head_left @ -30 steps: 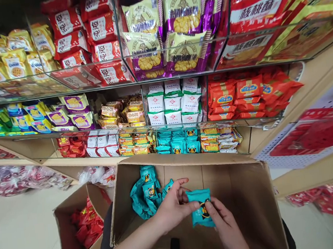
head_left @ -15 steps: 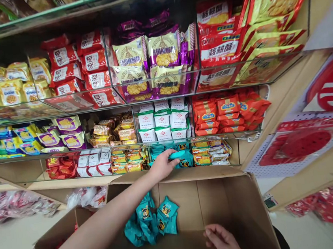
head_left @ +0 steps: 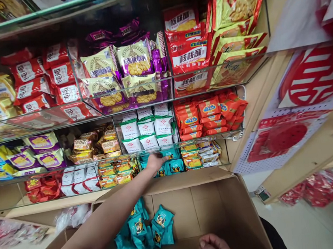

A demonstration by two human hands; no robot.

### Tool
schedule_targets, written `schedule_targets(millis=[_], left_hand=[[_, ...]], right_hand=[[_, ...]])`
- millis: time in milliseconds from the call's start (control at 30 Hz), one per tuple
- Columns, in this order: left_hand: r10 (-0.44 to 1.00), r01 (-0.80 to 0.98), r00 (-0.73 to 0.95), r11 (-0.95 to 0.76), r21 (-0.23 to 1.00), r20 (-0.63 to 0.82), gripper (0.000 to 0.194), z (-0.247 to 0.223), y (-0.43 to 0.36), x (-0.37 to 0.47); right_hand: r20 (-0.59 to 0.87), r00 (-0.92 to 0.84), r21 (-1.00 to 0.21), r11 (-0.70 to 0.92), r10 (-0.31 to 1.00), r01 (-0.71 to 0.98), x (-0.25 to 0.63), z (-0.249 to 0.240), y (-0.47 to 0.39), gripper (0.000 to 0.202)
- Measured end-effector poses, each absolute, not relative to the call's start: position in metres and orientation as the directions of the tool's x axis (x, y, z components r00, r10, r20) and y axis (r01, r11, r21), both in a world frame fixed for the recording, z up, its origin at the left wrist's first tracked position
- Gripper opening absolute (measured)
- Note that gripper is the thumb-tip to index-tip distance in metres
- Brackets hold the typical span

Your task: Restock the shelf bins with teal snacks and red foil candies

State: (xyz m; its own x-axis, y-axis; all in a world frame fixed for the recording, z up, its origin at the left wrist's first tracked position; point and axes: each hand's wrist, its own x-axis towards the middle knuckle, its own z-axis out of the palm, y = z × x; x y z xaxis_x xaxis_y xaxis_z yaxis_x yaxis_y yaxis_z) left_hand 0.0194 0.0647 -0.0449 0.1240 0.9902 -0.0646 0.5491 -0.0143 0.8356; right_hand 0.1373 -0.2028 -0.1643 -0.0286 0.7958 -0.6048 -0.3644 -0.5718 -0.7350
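Observation:
My left hand (head_left: 155, 163) reaches over the box's far edge into the bottom shelf compartment of teal packets (head_left: 176, 166). Its fingers close on a teal packet (head_left: 171, 154) at the top of that stack, and the fingertips are partly hidden. Low in the picture, my right hand (head_left: 215, 248) hangs over the cardboard box (head_left: 219, 202) with its fingers curled together; nothing shows in them. Several loose teal packets (head_left: 140, 228) lie in the left part of the box, partly behind my left forearm.
Glass-fronted shelves (head_left: 111, 161) hold white-green packets (head_left: 147, 127), red packets (head_left: 209, 110) and orange-yellow packets (head_left: 191, 155) around the teal ones. Red decorations (head_left: 287, 137) hang at the right. Bagged red goods (head_left: 318, 187) sit low at the right.
The view has shifted right, so the shelves appear further left. My left hand has moved deeper into the teal compartment with the packet. My right hand stays over the box, its fingers more curled.

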Motion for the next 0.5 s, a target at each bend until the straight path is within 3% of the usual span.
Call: schedule_targets(millis=[100, 267, 500], left_hand=[[0.990, 0.549, 0.111, 0.011, 0.836, -0.086, 0.026, -0.048, 0.068, 0.026], [0.994, 0.617, 0.081, 0.013, 0.787, -0.080, 0.023, -0.049, 0.072, 0.030], [0.992, 0.769, 0.113, -0.050, 0.637, -0.058, 0.044, -0.041, 0.065, 0.036]], right_hand=[[-0.594, -0.030, -0.739, -0.560, 0.804, -0.375, 0.137, -0.163, -0.203, 0.033], [-0.603, -0.034, -0.739, -0.575, 0.797, -0.353, 0.137, -0.163, -0.203, 0.033], [-0.615, -0.040, -0.727, -0.586, 0.787, -0.358, 0.136, -0.155, -0.201, 0.034]])
